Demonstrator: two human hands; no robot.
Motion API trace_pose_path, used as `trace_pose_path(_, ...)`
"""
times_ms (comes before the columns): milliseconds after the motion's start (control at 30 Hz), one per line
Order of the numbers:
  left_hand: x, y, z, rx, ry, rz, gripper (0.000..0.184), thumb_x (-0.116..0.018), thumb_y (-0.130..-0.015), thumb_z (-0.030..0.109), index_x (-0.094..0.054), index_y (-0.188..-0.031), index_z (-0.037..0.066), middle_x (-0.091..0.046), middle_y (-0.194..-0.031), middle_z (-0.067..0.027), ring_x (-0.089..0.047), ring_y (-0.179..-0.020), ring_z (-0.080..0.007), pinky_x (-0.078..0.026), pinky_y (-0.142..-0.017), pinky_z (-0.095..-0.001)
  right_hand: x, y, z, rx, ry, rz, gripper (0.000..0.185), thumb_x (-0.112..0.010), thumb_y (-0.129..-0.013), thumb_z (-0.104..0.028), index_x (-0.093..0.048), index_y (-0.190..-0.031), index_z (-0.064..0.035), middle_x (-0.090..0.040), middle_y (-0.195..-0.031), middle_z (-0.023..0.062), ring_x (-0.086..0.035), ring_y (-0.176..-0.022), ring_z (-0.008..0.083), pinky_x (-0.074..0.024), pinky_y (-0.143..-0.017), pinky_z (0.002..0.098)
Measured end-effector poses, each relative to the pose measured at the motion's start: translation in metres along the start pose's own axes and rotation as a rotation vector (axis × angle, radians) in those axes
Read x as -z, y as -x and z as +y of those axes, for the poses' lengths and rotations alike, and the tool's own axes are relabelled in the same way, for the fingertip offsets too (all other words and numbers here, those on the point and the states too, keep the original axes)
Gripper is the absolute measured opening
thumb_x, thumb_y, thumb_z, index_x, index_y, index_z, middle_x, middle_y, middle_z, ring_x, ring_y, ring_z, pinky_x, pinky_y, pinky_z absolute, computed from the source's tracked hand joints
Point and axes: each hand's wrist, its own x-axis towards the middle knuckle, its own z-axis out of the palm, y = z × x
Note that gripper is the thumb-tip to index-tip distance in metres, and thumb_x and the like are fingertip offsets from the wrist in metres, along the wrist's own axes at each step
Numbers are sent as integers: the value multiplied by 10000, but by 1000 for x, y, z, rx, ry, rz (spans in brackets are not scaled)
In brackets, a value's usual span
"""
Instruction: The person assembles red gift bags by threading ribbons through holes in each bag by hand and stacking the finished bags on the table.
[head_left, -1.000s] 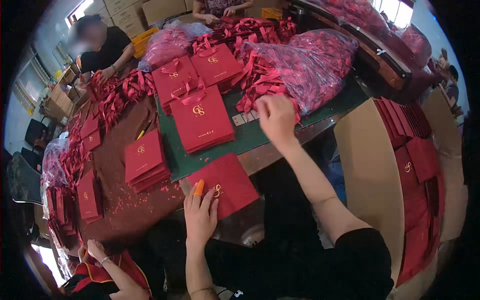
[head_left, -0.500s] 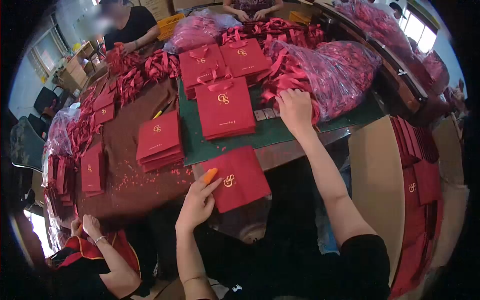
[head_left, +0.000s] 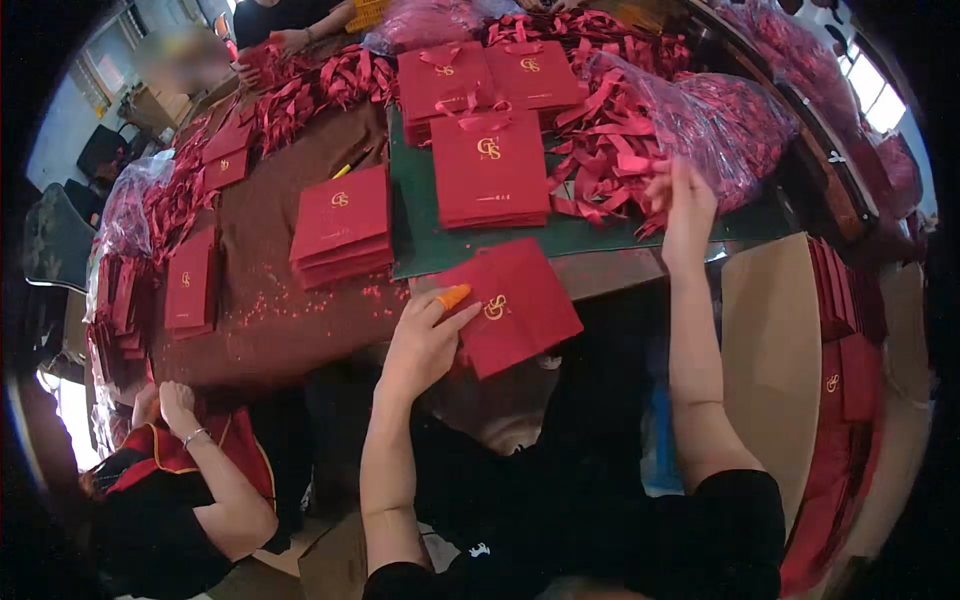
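In the head view my left hand (head_left: 425, 345), with an orange cover on one finger, grips the left edge of a red paper bag (head_left: 525, 310). The bag lies flat, its gold logo turned sideways, at the table's near edge. My right hand (head_left: 690, 215) is raised at the near side of a heap of red ribbons (head_left: 605, 150). Its fingers are pinched on a red ribbon (head_left: 640, 165), partly blurred. Beyond the held bag, a stack of red gift bags with ribbon handles (head_left: 490, 175) rests on a green mat (head_left: 420, 240).
A clear plastic sack of ribbons (head_left: 740, 125) spills onto the mat. Another bag stack (head_left: 340, 225) and red scraps lie on brown cloth (head_left: 250, 350). At right stands a cardboard box (head_left: 765, 350) with red bags. Co-workers' hands (head_left: 175, 400) show at left and the far side.
My right hand has drawn back to the right from the ribbon heap, now with a ribbon in its fingers. My left hand keeps hold of the bag. The whole view has shifted.
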Motion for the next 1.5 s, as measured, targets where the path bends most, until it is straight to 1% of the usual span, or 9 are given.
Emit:
trace_pose_path(133, -16, 3, -1, -45, 3, 163, 388, -612, -692, -47, -635, -1072, 32, -621, -1121, -118, -579, -1060, -306, -477, -913, -408, 21, -18, 5, -790, -1355, -275, 207, -465, -987, -190, -556, -939, -9, -409, -651, 0, -344, -546, 109, -313, -538, 239)
trace_pose_path(333, -16, 9, -8, -73, -53, 218, 342, -642, -690, -29, -647, -1025, 37, -631, -1111, -112, -587, -1051, -298, -481, -861, -422, -20, 39, -38, -676, -1433, -436, 228, -447, -991, -165, -565, -1049, 21, -454, -737, 27, -399, -678, 138, -348, -628, 270)
trace_pose_path(467, -17, 10, -7, -71, -47, 220, 320, -645, -699, -26, -664, -1008, 51, -632, -1103, -118, -584, -1045, -305, -474, -870, -431, -62, 83, -44, -844, -987, -552, 392, -452, -989, -352, -636, -1004, -6, -605, -935, 75, -562, -831, 163, -472, -778, 291)
trace_pose_path(567, -19, 13, -9, -75, -56, 249, 312, -657, -697, -13, -672, -1002, 54, -628, -1128, -122, -584, -1053, -314, -477, -865, -430, -81, 93, -10, -608, -488, -779, 460, -461, -979, -416, -660, -921, -5, -542, -708, -23, -429, -593, 39, -343, -539, 192)
trace_pose_path(767, -23, 23, -6, 67, -199, 340, 413, -720, -616, 23, -707, -1003, 168, -544, -914, -71, -512, -882, -257, -419, -809, -408, -119, 102, 25, -537, -364, -793, 313, -535, -971, -289, -651, -903, -7, -505, -665, -41, -374, -555, 22, -292, -516, 193)
trace_pose_path(933, -25, 22, -7, 185, -75, 363, 479, -745, -600, 11, -640, -1062, 83, -573, -1014, -110, -515, -1014, -316, -401, -870, -405, -121, 119, 37, -399, -323, -795, 109, -633, -889, -67, -626, -971, 5, -603, -785, 13, -563, -702, 62, -443, -643, 208)
trace_pose_path(1100, -34, 19, -4, 501, 108, 405, 476, -718, -651, -26, -569, -1096, 51, -567, -1148, -124, -476, -1153, -319, -356, -1015, -418, -121, 119, 37, -431, -412, -712, 113, -626, -895, -76, -628, -987, -9, -629, -828, 20, -578, -726, 71, -470, -672, 228)
trace_pose_path(1433, -44, 16, -3, 587, 291, 571, 404, -739, -626, 5, -579, -991, 73, -560, -1162, -115, -425, -1234, -341, -287, -1040, -439, -117, 108, 23, -366, -254, -858, 159, -682, -864, -135, -587, -836, -11, -609, -763, 24, -571, -702, 76, -448, -638, 233)
trace_pose_path(1500, -42, 17, -5, 528, 133, 468, 355, -730, -634, 1, -584, -947, 84, -551, -1179, -121, -408, -1249, -339, -284, -1038, -443, -116, 107, 24, -51, -55, -845, 156, -694, -845, -122, -587, -820, -11, -601, -741, 43, -576, -690, 87, -443, -626, 254)
